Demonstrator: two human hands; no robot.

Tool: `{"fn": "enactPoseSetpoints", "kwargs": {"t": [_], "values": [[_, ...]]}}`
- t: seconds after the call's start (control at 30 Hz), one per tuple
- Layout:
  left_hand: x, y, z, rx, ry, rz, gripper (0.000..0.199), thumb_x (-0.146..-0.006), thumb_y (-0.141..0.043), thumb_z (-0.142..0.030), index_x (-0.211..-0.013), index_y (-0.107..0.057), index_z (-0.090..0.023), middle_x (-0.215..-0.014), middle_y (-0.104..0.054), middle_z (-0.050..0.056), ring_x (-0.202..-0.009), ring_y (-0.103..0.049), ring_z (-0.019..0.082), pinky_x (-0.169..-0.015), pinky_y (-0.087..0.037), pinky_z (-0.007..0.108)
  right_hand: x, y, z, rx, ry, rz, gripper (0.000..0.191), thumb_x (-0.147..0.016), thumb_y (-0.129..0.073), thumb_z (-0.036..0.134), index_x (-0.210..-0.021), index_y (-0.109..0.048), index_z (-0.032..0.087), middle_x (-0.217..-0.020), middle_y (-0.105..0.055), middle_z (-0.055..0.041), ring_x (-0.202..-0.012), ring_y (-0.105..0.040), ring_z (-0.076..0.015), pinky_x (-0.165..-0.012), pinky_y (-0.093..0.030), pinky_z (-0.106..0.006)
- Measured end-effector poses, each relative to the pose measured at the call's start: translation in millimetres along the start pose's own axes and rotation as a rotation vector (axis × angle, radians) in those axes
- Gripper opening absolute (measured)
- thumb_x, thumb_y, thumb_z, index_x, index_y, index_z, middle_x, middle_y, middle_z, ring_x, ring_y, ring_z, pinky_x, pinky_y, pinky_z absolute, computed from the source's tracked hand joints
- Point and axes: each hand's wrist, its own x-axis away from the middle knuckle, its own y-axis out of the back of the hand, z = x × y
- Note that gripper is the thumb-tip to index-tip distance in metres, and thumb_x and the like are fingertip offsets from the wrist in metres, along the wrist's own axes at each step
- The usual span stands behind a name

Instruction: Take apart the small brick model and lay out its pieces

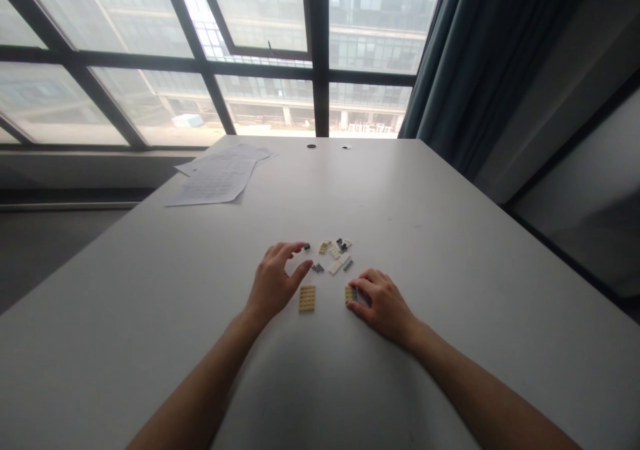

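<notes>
My left hand (275, 278) is open over the table, thumb and forefinger apart. Its forefinger tip is at a small dark green brick (307, 246); I cannot tell whether they touch. By the thumb tip lie small grey pieces (319, 268). A tan studded building-block plate (307, 299) lies flat below that hand. My right hand (384, 302) is closed around a second tan plate (349, 295), which has grey on its right part; the fingers partly hide it. Between and beyond the hands is a loose group of white pieces (335, 250), with tan pieces (323, 246) and dark pieces (342, 244).
The pieces lie on a long white table (400, 203). Printed sheets of paper (215, 177) overlap at its far left edge. Two round holes (311, 147) are near the far edge. Windows (270, 103) stand behind, and a dark blue curtain (460, 70) hangs at the right.
</notes>
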Motion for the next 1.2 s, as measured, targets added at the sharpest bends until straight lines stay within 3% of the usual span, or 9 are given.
{"fn": "enactPoseSetpoints", "kwargs": {"t": [0.1, 0.2, 0.3, 0.97, 1.07, 1.2], "values": [[15.7, 11.9, 7.1, 0.025, -0.108, 0.159, 0.038, -0.085, -0.059, -0.044, -0.116, -0.058, -0.022, -0.112, -0.061, 0.007, -0.104, -0.054, 0.022, -0.093, -0.045, 0.037, 0.9, 0.2, 1.4, 0.0, -0.003, 0.008, 0.029, -0.079, -0.07, 0.03, -0.106, -0.065, 0.022, -0.103, -0.06, -0.0062, -0.097, -0.053, -0.0216, -0.091, -0.042, -0.037], [31.6, 11.6, 11.9, -0.018, -0.191, 0.319, 0.05, -0.08, -0.065, -0.046, -0.123, -0.055, -0.023, -0.118, -0.059, 0.008, -0.109, -0.051, 0.025, -0.096, -0.042, 0.04, 2.0, -0.6, 4.4, 0.001, 0.004, 0.015, 0.029, -0.079, -0.07, 0.031, -0.106, -0.066, 0.022, -0.103, -0.06, -0.0061, -0.096, -0.053, -0.022, -0.09, -0.041, -0.038], [38.8, 6.2, 13.3, -0.073, -0.232, 0.376, 0.056, -0.077, -0.067, -0.048, -0.125, -0.055, -0.021, -0.119, -0.059, 0.01, -0.11, -0.05, 0.027, -0.096, -0.039, 0.043, 2.1, -2.7, 8.8, -0.022, 0.005, 0.021, 0.029, -0.078, -0.072, 0.031, -0.105, -0.067, 0.022, -0.102, -0.06, -0.0056, -0.096, -0.054, -0.0217, -0.09, -0.041, -0.037], [37.9, 6.0, 12.7, -0.081, -0.249, 0.37, 0.039, -0.08, -0.064, -0.043, -0.115, -0.06, -0.025, -0.114, -0.06, 0.008, -0.107, -0.05, 0.027, -0.094, -0.038, 0.043, -19.0, -21.8, 26.9, -0.05, 0.047, 0.042, 0.032, -0.076, -0.073, 0.032, -0.106, -0.066, 0.023, -0.102, -0.061, -0.0055, -0.097, -0.054, -0.0223, -0.091, -0.041, -0.038], [38.0, 5.5, 13.6, -0.066, -0.247, 0.368, 0.043, -0.079, -0.065, -0.043, -0.117, -0.059, -0.024, -0.115, -0.06, 0.009, -0.108, -0.05, 0.027, -0.094, -0.039, 0.043, -19.4, -23.0, 25.0, -0.054, 0.043, 0.043, 0.034, -0.075, -0.073, 0.033, -0.107, -0.066, 0.023, -0.103, -0.06, -0.006, -0.098, -0.054, -0.0226, -0.091, -0.041, -0.038], [38.7, 8.6, 18.7, -0.039, -0.239, 0.371, 0.058, -0.075, -0.068, -0.046, -0.127, -0.053, -0.023, -0.119, -0.058, 0.01, -0.11, -0.05, 0.028, -0.097, -0.038, 0.043, -17.7, -22.3, 24.2, -0.071, 0.046, 0.042, 0.051, -0.074, -0.074, 0.034, -0.121, -0.059, 0.021, -0.11, -0.059, -0.0079, -0.103, -0.053, -0.0241, -0.094, -0.041, -0.039]]}}
